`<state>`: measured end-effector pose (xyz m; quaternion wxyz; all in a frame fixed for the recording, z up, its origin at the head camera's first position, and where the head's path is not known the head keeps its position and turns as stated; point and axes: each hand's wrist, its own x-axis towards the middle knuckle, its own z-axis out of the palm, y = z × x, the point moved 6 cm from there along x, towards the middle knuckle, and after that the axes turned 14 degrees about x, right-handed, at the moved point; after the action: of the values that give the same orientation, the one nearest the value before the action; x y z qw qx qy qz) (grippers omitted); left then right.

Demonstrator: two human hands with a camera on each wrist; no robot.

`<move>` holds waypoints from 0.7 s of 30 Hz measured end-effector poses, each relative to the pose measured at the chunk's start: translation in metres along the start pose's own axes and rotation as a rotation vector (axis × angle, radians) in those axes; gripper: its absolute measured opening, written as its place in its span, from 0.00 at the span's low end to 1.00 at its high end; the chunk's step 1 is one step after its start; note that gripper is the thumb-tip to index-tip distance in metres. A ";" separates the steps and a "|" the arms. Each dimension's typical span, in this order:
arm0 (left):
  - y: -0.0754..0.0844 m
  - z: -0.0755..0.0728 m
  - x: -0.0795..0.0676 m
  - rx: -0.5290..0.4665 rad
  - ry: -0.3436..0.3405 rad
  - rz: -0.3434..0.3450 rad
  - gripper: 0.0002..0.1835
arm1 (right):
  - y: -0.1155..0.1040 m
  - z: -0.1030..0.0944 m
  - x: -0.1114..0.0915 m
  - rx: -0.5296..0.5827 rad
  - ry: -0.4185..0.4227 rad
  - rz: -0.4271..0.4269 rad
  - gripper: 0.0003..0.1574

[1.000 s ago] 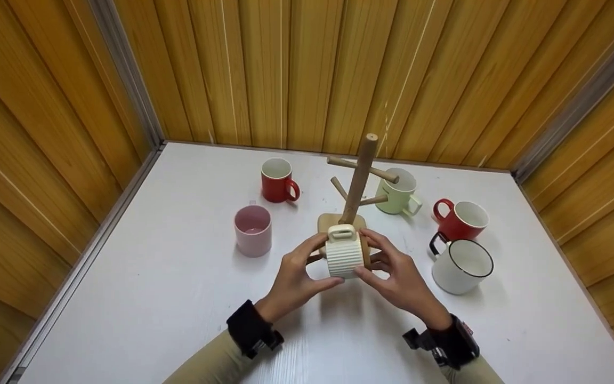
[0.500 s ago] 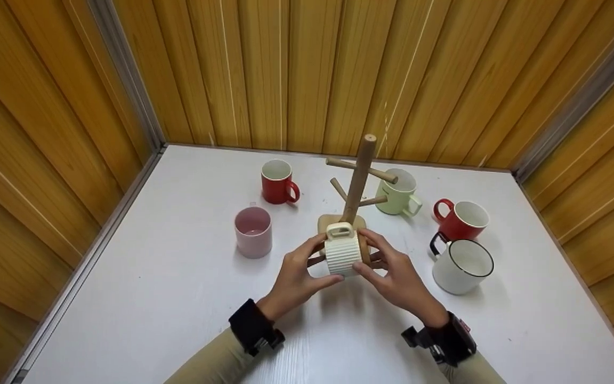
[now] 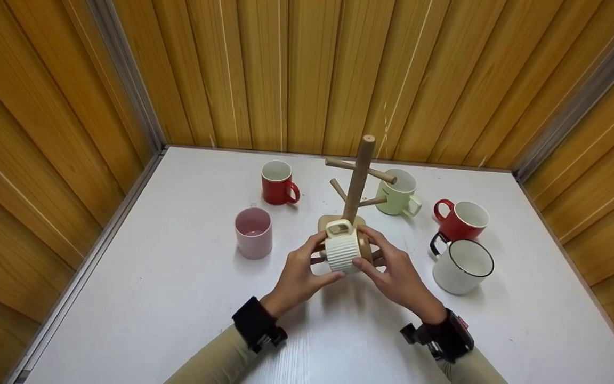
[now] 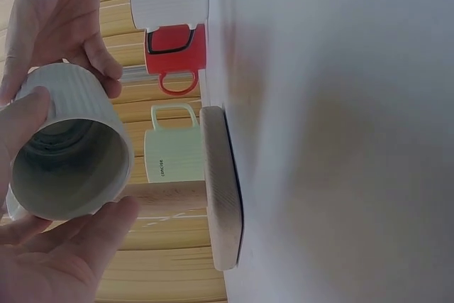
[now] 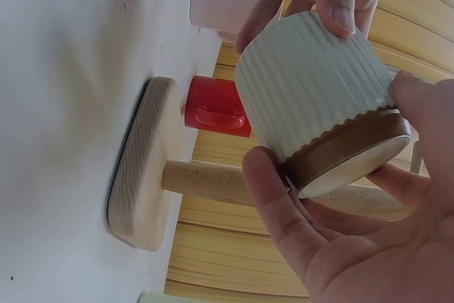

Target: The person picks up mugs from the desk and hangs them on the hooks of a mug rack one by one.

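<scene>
Both hands hold a cream ribbed mug (image 3: 341, 255) with a brown band round its base, lying on its side in the air. Its handle (image 3: 339, 226) points up toward the post of a wooden mug tree (image 3: 358, 181). My left hand (image 3: 297, 274) grips the rim end, thumb below. At the brown base end, my right hand (image 3: 396, 273) has its thumb on the ribbed wall. In the left wrist view the mug's open mouth (image 4: 71, 168) faces the camera. The right wrist view shows its pale underside (image 5: 355, 168), and the tree's base (image 5: 145, 168) standing on the table.
Left of the tree stand a red mug (image 3: 275, 189) and a pink mug (image 3: 253, 240). A light green mug (image 3: 396, 200) is behind its pegs on the right. Farther right are another red mug (image 3: 461, 221) and a white mug with a black rim (image 3: 459, 272). Wooden panels (image 3: 307, 74) enclose the table.
The ribbed mug has shifted slightly up and toward the mug tree, tilting a little, with both hands still gripping it. The other mugs stay put.
</scene>
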<state>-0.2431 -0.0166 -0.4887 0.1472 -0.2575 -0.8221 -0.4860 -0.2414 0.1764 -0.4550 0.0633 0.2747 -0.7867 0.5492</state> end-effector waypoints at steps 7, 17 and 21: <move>-0.006 0.002 -0.002 0.042 -0.006 -0.014 0.43 | 0.004 0.003 0.000 -0.010 -0.012 0.019 0.41; -0.009 0.003 0.006 0.050 -0.030 -0.019 0.44 | 0.006 0.001 0.005 -0.014 -0.007 0.032 0.41; -0.011 0.003 0.008 0.063 -0.038 -0.030 0.43 | 0.005 0.000 0.007 -0.013 -0.012 0.037 0.40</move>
<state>-0.2555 -0.0161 -0.4939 0.1323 -0.2498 -0.8434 -0.4569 -0.2501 0.1748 -0.4567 0.0501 0.2632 -0.7955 0.5435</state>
